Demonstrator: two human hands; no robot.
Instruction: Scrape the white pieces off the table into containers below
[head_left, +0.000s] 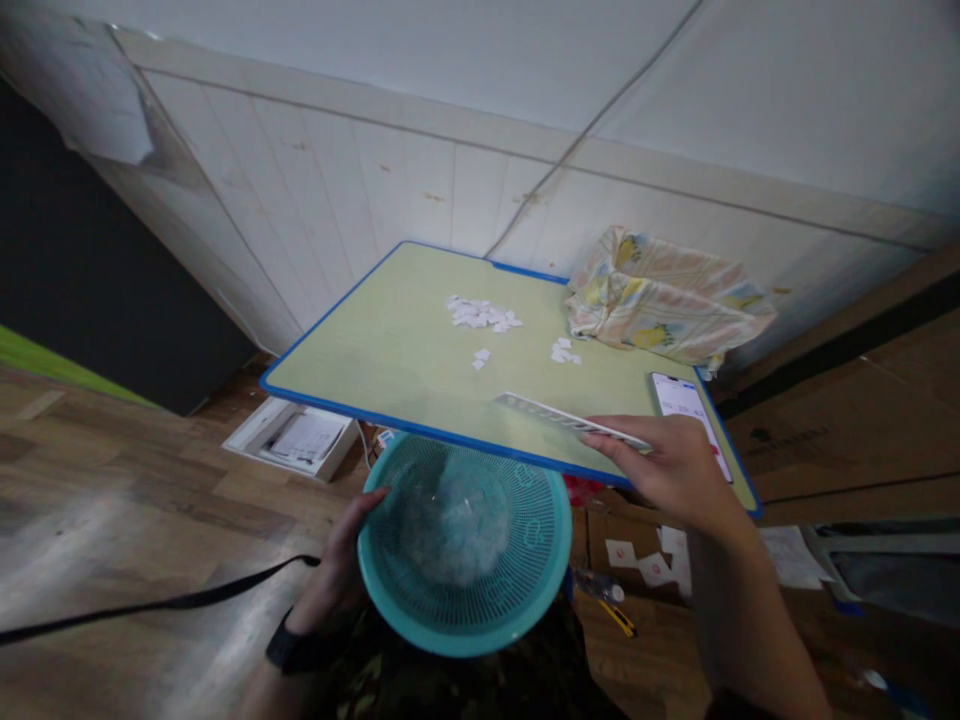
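Note:
My left hand (349, 540) grips the left rim of a round teal plastic colander (551, 580), which sits just below the front edge of the table. Inside it lies whitish, translucent material (457, 520) that I cannot make out clearly. Above the table's front right part, my right hand (667, 460) is closed on one end of a long, flat white strip (555, 412) with a row of dark marks or slots. Small white paper pieces lie on the table in a larger pile (480, 314), a pair (481, 358) and a small cluster (564, 352).
The pale green table (360, 340) has a blue edge and stands against a white panelled wall. A fabric-lined basket (660, 300) and a phone (679, 395) are at its right. An open white box (292, 438), paper cards (621, 553) and a yellow cutter (619, 618) lie below.

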